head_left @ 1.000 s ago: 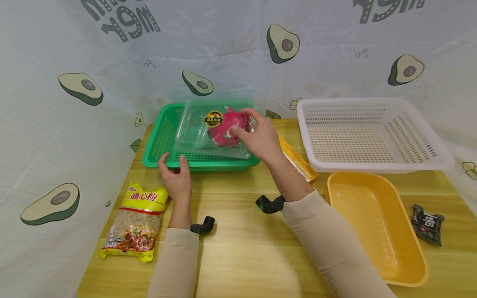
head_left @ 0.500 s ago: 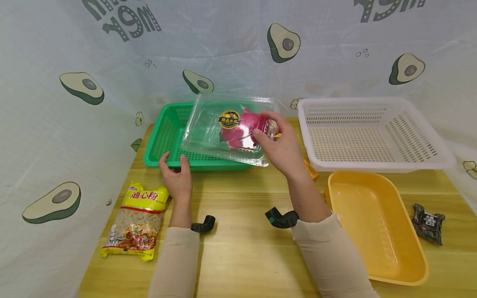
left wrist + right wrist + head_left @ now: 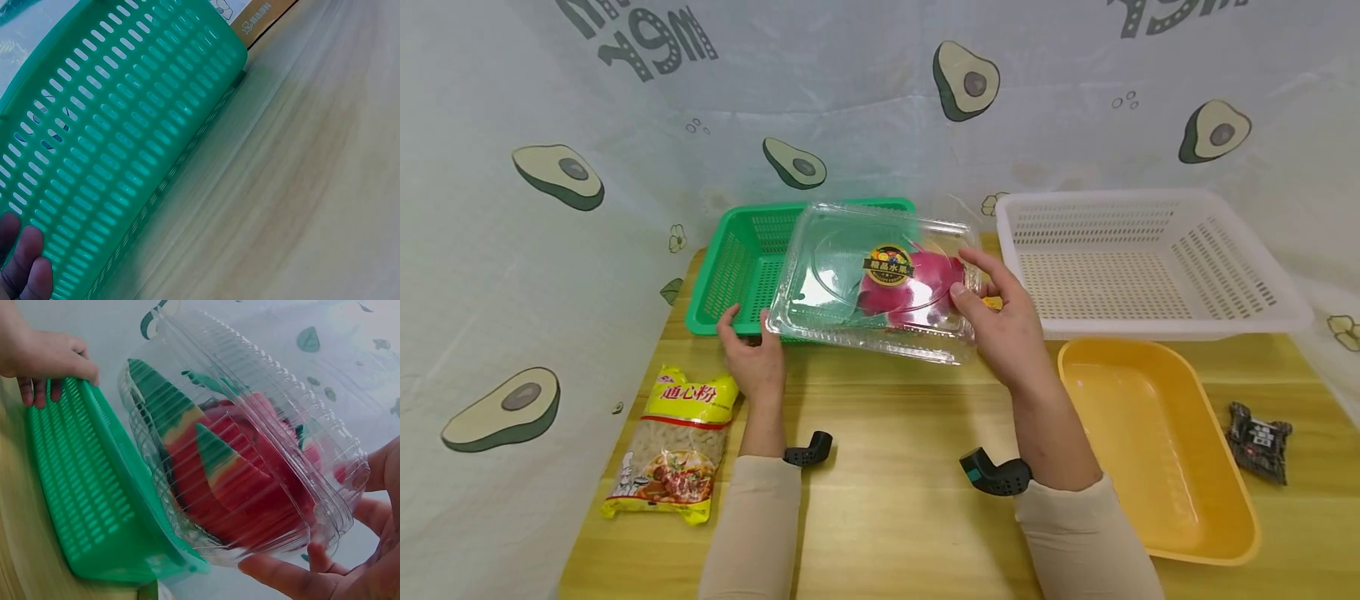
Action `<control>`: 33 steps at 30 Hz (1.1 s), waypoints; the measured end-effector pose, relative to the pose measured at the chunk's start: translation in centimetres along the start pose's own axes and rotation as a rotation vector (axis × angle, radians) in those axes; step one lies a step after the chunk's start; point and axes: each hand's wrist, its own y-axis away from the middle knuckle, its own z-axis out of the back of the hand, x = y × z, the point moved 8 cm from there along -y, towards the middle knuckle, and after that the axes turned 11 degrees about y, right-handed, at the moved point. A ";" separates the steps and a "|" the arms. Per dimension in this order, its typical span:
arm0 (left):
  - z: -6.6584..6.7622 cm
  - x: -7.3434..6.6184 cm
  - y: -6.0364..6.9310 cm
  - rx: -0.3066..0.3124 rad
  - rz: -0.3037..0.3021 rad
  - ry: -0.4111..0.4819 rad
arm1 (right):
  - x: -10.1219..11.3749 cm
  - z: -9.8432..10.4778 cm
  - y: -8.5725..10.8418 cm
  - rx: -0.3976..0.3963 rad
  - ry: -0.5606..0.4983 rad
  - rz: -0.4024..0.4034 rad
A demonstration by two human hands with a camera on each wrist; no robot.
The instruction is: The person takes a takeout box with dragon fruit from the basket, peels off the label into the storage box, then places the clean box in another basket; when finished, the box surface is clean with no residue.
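My right hand [image 3: 1011, 329] holds a clear plastic clamshell box [image 3: 835, 312] by its right end, thumb on top. Inside lies a pink-red dragon fruit [image 3: 244, 475] with green-tipped scales, and a black-and-gold label [image 3: 888, 265] is on the lid. The box is raised and tilted, overlapping the right part of the green basket [image 3: 730, 212] in the head view. My left hand [image 3: 756, 362] grips the basket's front rim; its fingertips [image 3: 30, 250] touch the slotted outer wall in the left wrist view. The basket floor shows at its left; the rest is behind the box.
A yellow bag of pasta [image 3: 673, 450] lies left of my left arm. On the right stand a white basket [image 3: 1105, 325] and an orange-yellow tray [image 3: 1150, 450], with a small black packet [image 3: 1258, 442] beside it. An orange-yellow carton [image 3: 259, 22] lies behind the green basket's corner.
My right hand has carried the clear box with the dragon fruit to the right and toward me, from over the green basket. My left hand has stayed at the basket's rim.
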 end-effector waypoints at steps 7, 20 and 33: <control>-0.1 0.0 0.0 0.013 -0.005 0.060 | -0.8 0.9 2.0 0.043 0.007 -0.018; -0.1 0.0 0.1 -0.010 -0.002 0.011 | -2.7 2.5 5.4 0.111 0.046 -0.047; -0.1 0.1 0.1 0.005 -0.019 0.018 | -4.5 3.4 8.6 0.142 0.011 -0.022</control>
